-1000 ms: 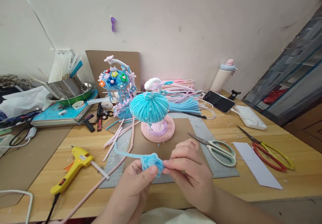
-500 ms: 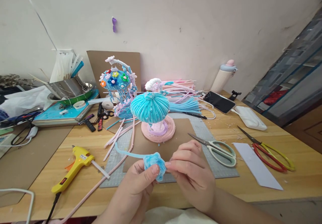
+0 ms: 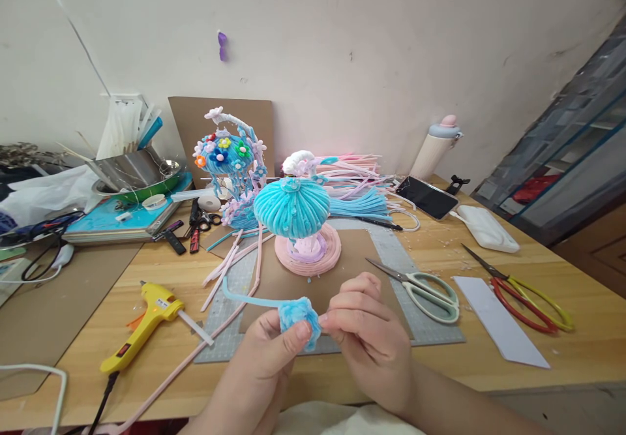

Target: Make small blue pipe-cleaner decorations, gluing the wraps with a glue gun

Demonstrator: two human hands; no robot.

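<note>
My left hand [image 3: 259, 370] and my right hand [image 3: 369, 337] meet low in the middle of the view, both pinching a small light-blue pipe-cleaner flower [image 3: 298, 313]. Its blue stem [image 3: 244, 298] trails off to the left over the grey cutting mat [image 3: 435, 330]. Behind the hands stands a turquoise pipe-cleaner mushroom [image 3: 292, 208] on a pink coiled base [image 3: 308, 257]. A taller blue ornament with coloured flowers [image 3: 227, 161] stands behind it to the left.
A yellow glue gun [image 3: 139, 330] lies at the left with its cord. Green-handled scissors [image 3: 425, 288] and red-and-yellow scissors [image 3: 523, 291] lie right, beside a white paper strip [image 3: 499, 321]. Loose pink and blue pipe cleaners [image 3: 357, 187], a phone [image 3: 425, 195], a bottle [image 3: 435, 145] and cluttered trays line the back.
The hands and the blue flower have barely shifted; the fingers have turned the flower slightly between them.
</note>
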